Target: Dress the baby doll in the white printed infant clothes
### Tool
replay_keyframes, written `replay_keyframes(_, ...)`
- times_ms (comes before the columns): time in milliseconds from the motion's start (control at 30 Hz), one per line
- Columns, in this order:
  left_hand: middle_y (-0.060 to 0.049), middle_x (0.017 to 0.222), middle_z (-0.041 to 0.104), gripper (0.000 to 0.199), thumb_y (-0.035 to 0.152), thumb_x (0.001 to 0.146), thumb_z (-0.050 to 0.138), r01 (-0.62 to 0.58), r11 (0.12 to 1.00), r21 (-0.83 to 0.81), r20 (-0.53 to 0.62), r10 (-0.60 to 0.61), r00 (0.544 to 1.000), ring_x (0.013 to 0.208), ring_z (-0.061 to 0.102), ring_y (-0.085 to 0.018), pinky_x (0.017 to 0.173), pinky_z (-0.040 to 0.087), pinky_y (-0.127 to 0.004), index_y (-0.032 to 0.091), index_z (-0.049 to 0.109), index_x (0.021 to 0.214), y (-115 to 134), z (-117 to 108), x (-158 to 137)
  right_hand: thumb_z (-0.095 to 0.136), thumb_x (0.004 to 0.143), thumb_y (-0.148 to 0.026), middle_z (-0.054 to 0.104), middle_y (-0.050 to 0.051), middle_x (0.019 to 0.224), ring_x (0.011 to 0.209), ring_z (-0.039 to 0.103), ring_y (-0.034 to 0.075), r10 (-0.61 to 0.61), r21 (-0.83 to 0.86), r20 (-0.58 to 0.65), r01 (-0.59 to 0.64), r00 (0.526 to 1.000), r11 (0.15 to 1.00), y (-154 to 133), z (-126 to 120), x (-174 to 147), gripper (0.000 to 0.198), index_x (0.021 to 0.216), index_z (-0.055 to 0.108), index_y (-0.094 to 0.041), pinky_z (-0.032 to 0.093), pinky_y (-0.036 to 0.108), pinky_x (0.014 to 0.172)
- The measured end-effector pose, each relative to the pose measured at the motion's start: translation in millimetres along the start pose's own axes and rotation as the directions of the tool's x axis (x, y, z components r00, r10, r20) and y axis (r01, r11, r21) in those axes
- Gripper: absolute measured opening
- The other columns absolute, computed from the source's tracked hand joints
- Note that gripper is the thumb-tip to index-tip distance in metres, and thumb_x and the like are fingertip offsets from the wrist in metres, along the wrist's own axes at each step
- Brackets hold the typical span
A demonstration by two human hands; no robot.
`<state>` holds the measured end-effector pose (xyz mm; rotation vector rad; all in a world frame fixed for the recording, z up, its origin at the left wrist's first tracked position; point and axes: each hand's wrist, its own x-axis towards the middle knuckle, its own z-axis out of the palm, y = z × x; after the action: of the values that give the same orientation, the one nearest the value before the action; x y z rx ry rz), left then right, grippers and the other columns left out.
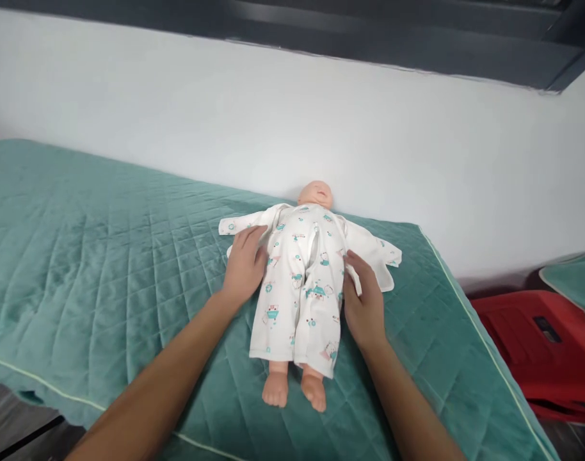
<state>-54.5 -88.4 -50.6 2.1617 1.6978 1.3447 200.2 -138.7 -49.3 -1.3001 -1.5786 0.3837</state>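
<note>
A baby doll [314, 193] lies on its back in white printed pants [276, 288], with its bare feet showing below the legs. A white printed shirt [373, 248] spreads out under it, both sleeves stretched sideways. My left hand [245, 264] rests along the pants' left side, over part of the shirt, fingers extended and thumb apart. On the opposite side, my right hand [365, 301] touches the pants' edge with its fingertips. White cloth shows between its parted thumb and fingers. Neither hand visibly grips anything.
A green quilted cover [177, 256] lies beneath the doll, against a white wall [225, 115]. To the right, beyond the cover's edge, sits a red plastic object [537, 346] with green fabric [573, 278] above it. A dark ledge [321, 32] runs along the top.
</note>
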Motion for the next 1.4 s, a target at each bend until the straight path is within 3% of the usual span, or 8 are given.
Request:
replay_keyframes(100,-0.009,0.128,0.061,0.036,0.025,0.097,0.039,0.080,0.994,-0.069,0.047,-0.076,0.996,0.125,0.053,-0.024,0.111,0.043,-0.044,0.025,0.056,0.128,21,-28,-51,0.052,0.096,-0.030,0.055,0.006,0.143,0.137,0.048,0.026,-0.033,0.021,0.067,0.031,0.997,0.999,-28,-8,-38,0.027,0.121,0.061,-0.035,0.039,0.056,0.116)
replay_keyframes(233,-0.007,0.123,0.063,0.032,0.026,0.096,0.043,0.151,0.976,-0.155,0.247,-0.110,0.963,0.118,0.057,-0.023,0.103,0.050,-0.043,0.029,0.057,0.125,38,-55,-111,0.058,0.093,-0.032,0.045,0.004,0.153,0.145,0.038,0.028,-0.015,0.018,0.179,0.012,0.984,1.000,-53,-11,-65,0.028,0.121,0.059,-0.035,0.035,0.059,0.118)
replay_keyframes(367,-0.008,0.123,0.064,0.036,0.026,0.092,0.051,0.119,0.976,-0.184,0.365,-0.045,0.930,0.117,0.058,-0.025,0.102,0.051,-0.046,0.032,0.056,0.127,46,-67,-144,0.066,0.085,-0.027,0.034,-0.001,0.161,0.152,0.022,0.032,-0.086,-0.083,0.385,0.128,0.919,0.988,-71,-8,-78,0.028,0.112,0.065,-0.035,0.038,0.061,0.116)
replay_keyframes(467,-0.010,0.125,0.064,0.039,0.024,0.088,0.055,0.083,0.987,-0.140,0.363,-0.027,0.931,0.117,0.058,-0.027,0.101,0.051,-0.048,0.031,0.057,0.126,49,-67,-151,0.063,0.082,-0.020,0.036,-0.001,0.160,0.151,0.023,0.034,-0.070,-0.162,0.439,0.156,0.896,0.974,-81,-6,-83,0.027,0.105,0.066,-0.034,0.044,0.064,0.108)
replay_keyframes(600,-0.008,0.112,0.067,0.021,0.026,0.094,0.048,0.079,0.992,-0.093,0.357,-0.040,0.933,0.105,0.061,-0.027,0.092,0.052,-0.048,0.028,0.062,0.109,50,-60,-147,0.063,0.079,-0.016,0.046,0.008,0.153,0.148,0.029,0.039,-0.087,-0.294,0.450,0.239,0.889,0.925,-92,-1,-85,0.016,0.091,0.064,-0.027,0.040,0.069,0.107)
replay_keyframes(867,-0.006,0.099,0.065,0.018,0.026,0.101,0.041,0.089,0.947,-0.308,0.288,0.004,0.958,0.094,0.060,-0.020,0.084,0.051,-0.037,0.024,0.058,0.103,56,-63,-149,0.055,0.090,-0.016,0.056,0.007,0.143,0.143,0.038,0.035,-0.108,-0.421,0.375,0.273,0.921,0.865,-102,18,-97,0.012,0.088,0.063,-0.024,0.031,0.068,0.113)
replay_keyframes(1267,-0.002,0.098,0.063,0.015,0.019,0.100,0.046,0.026,0.977,-0.211,0.128,0.001,0.992,0.095,0.060,-0.016,0.084,0.048,-0.029,0.023,0.058,0.106,61,-89,-164,0.052,0.094,-0.014,0.056,0.005,0.141,0.143,0.035,0.030,-0.230,-0.281,0.346,0.334,0.910,0.900,-117,2,-114,0.017,0.092,0.066,-0.024,0.025,0.064,0.118)
replay_keyframes(1400,-0.002,0.101,0.064,0.014,0.019,0.099,0.048,0.007,0.987,-0.160,0.130,0.014,0.991,0.098,0.058,-0.016,0.088,0.047,-0.031,0.023,0.058,0.108,64,-85,-170,0.048,0.098,-0.016,0.053,0.007,0.144,0.142,0.036,0.028,-0.203,-0.199,0.325,0.277,0.924,0.940,-108,-5,-120,0.022,0.108,0.065,-0.025,0.033,0.060,0.116)
